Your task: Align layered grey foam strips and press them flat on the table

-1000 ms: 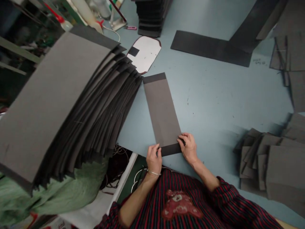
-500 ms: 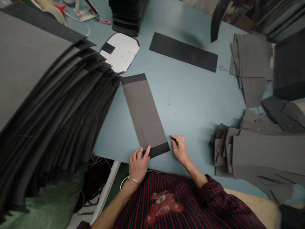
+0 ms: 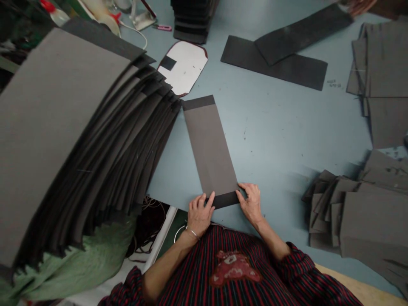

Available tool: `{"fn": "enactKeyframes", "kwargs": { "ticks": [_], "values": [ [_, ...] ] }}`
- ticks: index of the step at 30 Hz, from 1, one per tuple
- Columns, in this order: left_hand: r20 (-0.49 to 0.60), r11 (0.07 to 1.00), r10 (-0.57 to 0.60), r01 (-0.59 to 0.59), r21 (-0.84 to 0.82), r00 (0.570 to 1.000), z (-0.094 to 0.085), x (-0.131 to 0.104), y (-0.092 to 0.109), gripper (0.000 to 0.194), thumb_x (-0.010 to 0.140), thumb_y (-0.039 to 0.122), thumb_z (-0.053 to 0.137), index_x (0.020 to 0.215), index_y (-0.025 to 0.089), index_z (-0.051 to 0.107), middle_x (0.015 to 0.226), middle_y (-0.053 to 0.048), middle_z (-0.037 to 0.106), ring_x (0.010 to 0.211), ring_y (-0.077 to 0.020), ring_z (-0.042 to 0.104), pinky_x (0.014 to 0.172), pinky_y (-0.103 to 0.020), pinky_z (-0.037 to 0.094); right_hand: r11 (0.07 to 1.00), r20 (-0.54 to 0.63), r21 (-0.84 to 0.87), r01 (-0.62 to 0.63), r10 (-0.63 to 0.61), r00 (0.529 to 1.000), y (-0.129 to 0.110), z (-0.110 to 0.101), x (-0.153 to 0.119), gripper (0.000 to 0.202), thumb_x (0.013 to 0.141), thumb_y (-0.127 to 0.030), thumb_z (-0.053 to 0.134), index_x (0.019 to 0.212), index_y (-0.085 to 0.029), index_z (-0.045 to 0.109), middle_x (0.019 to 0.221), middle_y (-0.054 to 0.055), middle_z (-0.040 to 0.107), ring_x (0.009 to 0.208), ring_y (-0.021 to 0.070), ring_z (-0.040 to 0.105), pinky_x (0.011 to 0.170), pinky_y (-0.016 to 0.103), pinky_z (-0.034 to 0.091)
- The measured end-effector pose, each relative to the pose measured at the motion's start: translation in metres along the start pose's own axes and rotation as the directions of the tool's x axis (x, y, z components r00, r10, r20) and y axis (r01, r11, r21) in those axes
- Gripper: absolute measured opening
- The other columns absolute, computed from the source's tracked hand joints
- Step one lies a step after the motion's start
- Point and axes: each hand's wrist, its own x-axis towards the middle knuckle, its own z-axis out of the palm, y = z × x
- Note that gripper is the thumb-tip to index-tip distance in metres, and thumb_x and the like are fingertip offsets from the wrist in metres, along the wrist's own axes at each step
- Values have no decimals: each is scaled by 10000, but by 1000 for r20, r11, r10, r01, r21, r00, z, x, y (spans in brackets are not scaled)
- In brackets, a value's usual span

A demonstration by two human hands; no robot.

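A long grey panel with a dark band at each end lies flat on the blue-grey table, slightly aslant in front of me. My left hand rests with spread fingers on its near left corner, fingertips on the dark band. At the near right corner is my right hand, its thumb and forefinger apart and touching the panel's side edge. The other fingers of that hand are bent and partly hidden. The panel's far left corner meets a fanned stack of large grey and black sheets.
At the top right, a co-worker's hand holds a black strip across another black strip. Grey piece piles stand at right and near right. A white rounded board and a pink cutter lie beyond the panel.
My right hand has moved left onto the panel's edge, while my left hand stays on its corner. The co-worker's black strip has come down over the other strip. The view has shifted left.
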Motion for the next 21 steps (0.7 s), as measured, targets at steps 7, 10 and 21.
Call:
{"fn": "enactKeyframes", "kwargs": {
  "ticks": [7, 10, 21],
  "values": [
    [-10, 998, 60, -60, 0, 998, -1, 5, -5, 482, 929, 339, 463, 1397, 226, 440, 1317, -115, 550, 1220, -296, 466, 1007, -464, 386, 999, -12, -33, 36, -37, 999, -4, -3, 1, 219, 892, -265, 550, 1091, -197, 613, 1003, 83, 606, 955, 232, 517, 839, 410, 426],
    [14, 984, 179, -179, -11, 984, -2, 8, -8, 508, 946, 323, 424, 1403, 104, 404, 1451, -123, 429, 1380, -270, 299, 1124, -431, 286, 992, -41, -11, 122, -123, 992, -13, 1, 10, 218, 904, -199, 508, 1092, -165, 614, 996, 104, 603, 962, 225, 524, 843, 404, 453],
    [123, 967, 252, -253, -13, 960, 8, -1, -19, 672, 904, 498, 461, 1459, 158, 294, 1513, -97, 330, 1424, -271, 209, 1146, -468, 261, 740, 481, -61, 670, -567, 669, -66, 38, 80, 639, 934, -389, 471, 1469, -111, 260, 1552, 105, 216, 1446, 274, 102, 1156, 500, 218]
  ]
}}
